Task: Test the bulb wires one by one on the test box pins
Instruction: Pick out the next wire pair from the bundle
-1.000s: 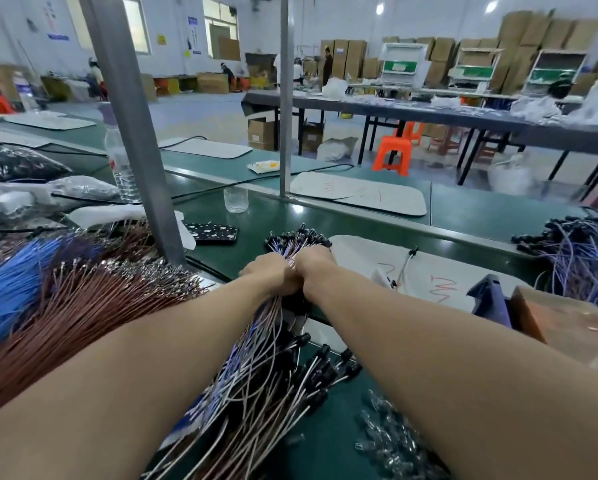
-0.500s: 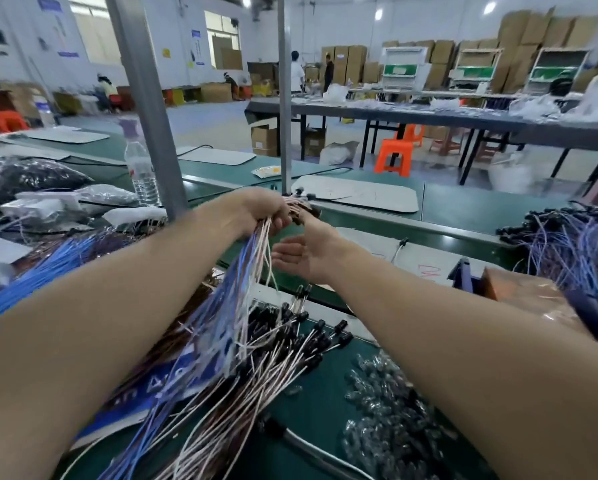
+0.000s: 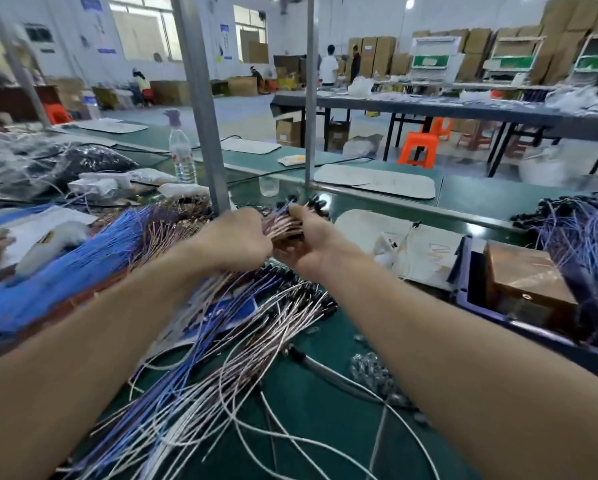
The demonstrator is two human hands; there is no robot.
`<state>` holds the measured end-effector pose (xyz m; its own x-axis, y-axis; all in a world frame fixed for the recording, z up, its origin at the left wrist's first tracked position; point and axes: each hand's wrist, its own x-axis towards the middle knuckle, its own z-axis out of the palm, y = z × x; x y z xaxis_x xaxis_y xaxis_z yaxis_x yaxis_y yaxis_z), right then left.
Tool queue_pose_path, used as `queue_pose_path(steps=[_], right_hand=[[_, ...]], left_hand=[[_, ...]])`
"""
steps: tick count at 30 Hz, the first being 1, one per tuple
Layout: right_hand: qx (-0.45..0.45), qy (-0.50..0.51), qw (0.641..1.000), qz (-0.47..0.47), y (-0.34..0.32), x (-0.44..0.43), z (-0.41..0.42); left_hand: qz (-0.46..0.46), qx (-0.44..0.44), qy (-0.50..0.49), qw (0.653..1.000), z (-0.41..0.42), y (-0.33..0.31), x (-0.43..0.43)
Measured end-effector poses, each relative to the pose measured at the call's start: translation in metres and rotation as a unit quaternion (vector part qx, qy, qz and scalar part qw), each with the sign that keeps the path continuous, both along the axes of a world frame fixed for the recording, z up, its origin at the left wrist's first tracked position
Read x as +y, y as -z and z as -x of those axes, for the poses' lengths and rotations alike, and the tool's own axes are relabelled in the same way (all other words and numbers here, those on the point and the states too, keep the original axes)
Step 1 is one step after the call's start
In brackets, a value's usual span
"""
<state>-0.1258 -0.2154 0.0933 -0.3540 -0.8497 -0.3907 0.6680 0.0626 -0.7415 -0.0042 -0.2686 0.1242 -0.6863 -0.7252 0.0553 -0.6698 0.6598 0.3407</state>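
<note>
Both hands have dropped lower since half a second ago, and the right hand (image 3: 313, 242), then open beside the wires, has closed in on them. Now the wire bundle (image 3: 283, 225) sits between the two hands just above the green table (image 3: 339, 403). Its black-capped ends fan out beyond the knuckles and its loose tails trail back over the table toward the viewer. The left hand (image 3: 237, 237) has its fingers curled tight round the bundle; the right hand cups it from below, thumb on top, fingers wrapped round it. Clear bulbs (image 3: 373, 370) lie on the table under the right forearm. Blue wires (image 3: 65, 268) are heaped to the left, and to the right a white mat (image 3: 429, 252) lies beside a blue tray (image 3: 463, 271) holding a brown box (image 3: 529, 282). A metal post (image 3: 204, 116) rises behind the hands.
</note>
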Motion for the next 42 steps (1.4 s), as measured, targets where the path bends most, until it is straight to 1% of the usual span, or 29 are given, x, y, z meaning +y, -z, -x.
queue_pose_path(steps=[3, 6, 8, 10, 11, 17, 19, 20, 22, 25, 26, 27, 28, 29, 30, 32, 33, 35, 36, 39, 42], right_hand=[[-0.027, -0.014, 0.999, -0.019, 0.022, 0.006, -0.018], [-0.027, -0.044, 0.997, -0.055, 0.041, 0.008, -0.029], [0.011, -0.07, 0.992, -0.101, 0.053, 0.009, -0.034], [0.09, -0.071, 0.982, -0.151, 0.061, 0.01, -0.035], [0.115, -0.064, 0.978, -0.163, 0.064, 0.01, -0.036], [0.13, -0.067, 0.974, -0.171, 0.068, 0.004, -0.033], [0.151, -0.043, 0.97, -0.186, 0.069, 0.002, -0.029], [0.174, -0.029, 0.964, -0.197, 0.07, 0.002, -0.025], [0.235, -0.01, 0.946, -0.223, 0.075, 0.006, -0.016], [0.325, -0.03, 0.909, -0.258, 0.083, 0.022, -0.005], [0.36, -0.035, 0.892, -0.27, 0.084, 0.028, -0.002], [0.409, -0.036, 0.867, -0.283, 0.086, 0.033, 0.001], [0.465, -0.027, 0.834, -0.297, 0.087, 0.037, 0.003], [0.514, -0.006, 0.8, -0.309, 0.088, 0.039, 0.006], [0.536, 0.021, 0.783, -0.314, 0.088, 0.042, 0.007], [0.55, 0.055, 0.776, -0.304, 0.087, 0.046, 0.008], [0.567, 0.059, 0.765, -0.299, 0.086, 0.048, 0.006], [0.595, 0.063, 0.747, -0.289, 0.085, 0.051, 0.005], [0.59, 0.067, 0.754, -0.281, 0.084, 0.052, 0.005], [0.487, 0.103, 0.835, -0.233, 0.077, 0.055, 0.008], [0.374, 0.166, 0.896, -0.175, 0.068, 0.057, 0.009]], left_hand=[[0.029, -0.013, -0.048, 0.998, -0.017, 0.037, 0.015], [0.034, -0.04, -0.094, 0.994, -0.027, 0.07, 0.021], [0.045, -0.069, -0.107, 0.991, -0.031, 0.089, 0.019], [0.05, -0.086, -0.112, 0.989, -0.035, 0.104, 0.015], [0.052, -0.088, -0.115, 0.988, -0.038, 0.112, 0.013], [0.005, -0.035, -0.131, 0.991, -0.048, 0.135, 0.002], [-0.017, -0.003, -0.134, 0.991, -0.053, 0.137, -0.001], [-0.014, 0.018, -0.132, 0.991, -0.055, 0.139, 0.0], [0.03, 0.045, -0.116, 0.992, -0.058, 0.147, 0.007], [0.115, 0.061, -0.099, 0.987, -0.059, 0.152, 0.016], [0.149, 0.073, -0.085, 0.982, -0.058, 0.153, 0.016], [0.185, 0.082, -0.058, 0.978, -0.056, 0.154, 0.015], [0.212, 0.077, -0.02, 0.974, -0.053, 0.155, 0.014], [0.217, 0.061, 0.022, 0.974, -0.05, 0.154, 0.013], [0.196, 0.047, 0.058, 0.978, -0.047, 0.153, 0.011], [0.121, 0.029, 0.085, 0.989, -0.043, 0.155, 0.005], [0.097, 0.031, 0.087, 0.991, -0.044, 0.157, 0.004], [0.08, 0.049, 0.09, 0.991, -0.048, 0.158, 0.003], [0.076, 0.063, 0.09, 0.991, -0.05, 0.158, 0.004], [0.069, 0.095, 0.074, 0.99, -0.052, 0.158, 0.005], [0.045, 0.109, 0.063, 0.991, -0.053, 0.156, 0.006]])
